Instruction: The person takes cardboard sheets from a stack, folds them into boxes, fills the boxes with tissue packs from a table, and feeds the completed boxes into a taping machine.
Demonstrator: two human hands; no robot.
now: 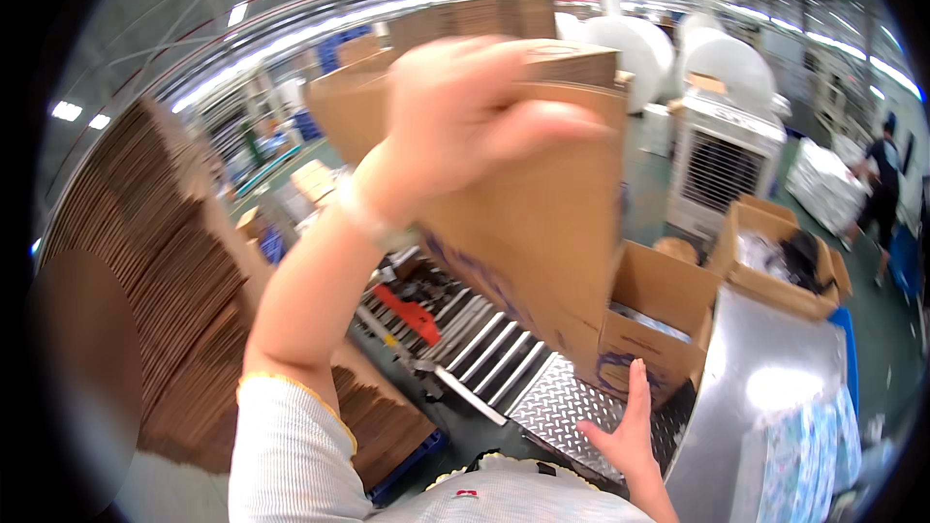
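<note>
Raised in front of a large brown cardboard box (pixel 528 203), my left hand (pixel 450 111) is blurred, its thumb stretched to the right and apart from the fingers. Whether it touches the cardboard I cannot tell. The large box stands tall over the metal rollers, its upper part partly hidden by that hand. My right hand (pixel 628 431) is low, with thumb and fingers spread and nothing in it. Just beyond its fingertips is an open cardboard box (pixel 654 353) with plastic-wrapped contents inside. Beneath them lies a diamond-pattern metal plate (pixel 557 407).
A roller conveyor (pixel 489 358) leads to the plate. Tall stacks of flattened cartons (pixel 174 252) rise at left. To the right, a metal table (pixel 751 368) carries another open box (pixel 770 266) and blue-white packs (pixel 799 455). An air cooler (pixel 722 165) and a walking person (pixel 880 184) are farther back.
</note>
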